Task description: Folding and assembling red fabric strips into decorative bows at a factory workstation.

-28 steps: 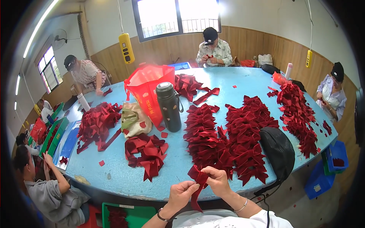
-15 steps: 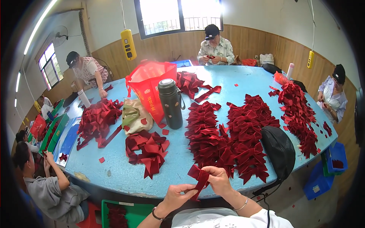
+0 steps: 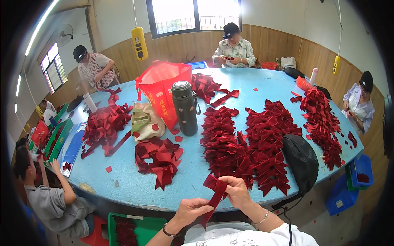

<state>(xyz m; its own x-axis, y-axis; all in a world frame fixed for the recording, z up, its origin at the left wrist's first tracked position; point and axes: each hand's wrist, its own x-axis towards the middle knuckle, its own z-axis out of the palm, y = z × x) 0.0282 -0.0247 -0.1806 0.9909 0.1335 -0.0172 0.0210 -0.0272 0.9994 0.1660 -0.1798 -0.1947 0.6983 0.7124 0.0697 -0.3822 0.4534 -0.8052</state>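
Observation:
A dark red velvet ribbon (image 3: 216,196) is folded between my two hands at the table's near edge. My left hand (image 3: 193,210) pinches its lower part, and a loose tail hangs below the fingers. Higher up, my right hand (image 3: 236,192) grips the folded part, with a flat end sticking out to the left. Just beyond my hands lie two long rows of finished red bows (image 3: 223,143), (image 3: 269,147). A looser heap of ribbon strips (image 3: 160,160) lies ahead and to the left.
A dark thermos (image 3: 184,108) stands mid-table beside a red bag (image 3: 158,92) and a cream cloth bag (image 3: 147,125). At right lies a black bag (image 3: 300,164) with a strap. A green crate (image 3: 139,231) sits below left. Several co-workers sit or stand around the blue table (image 3: 119,180).
The ribbon's tail now hangs longer and lower beneath my left fingers. My right hand has barely moved. The co-worker at the far left has drawn a hand back from the ribbon heap.

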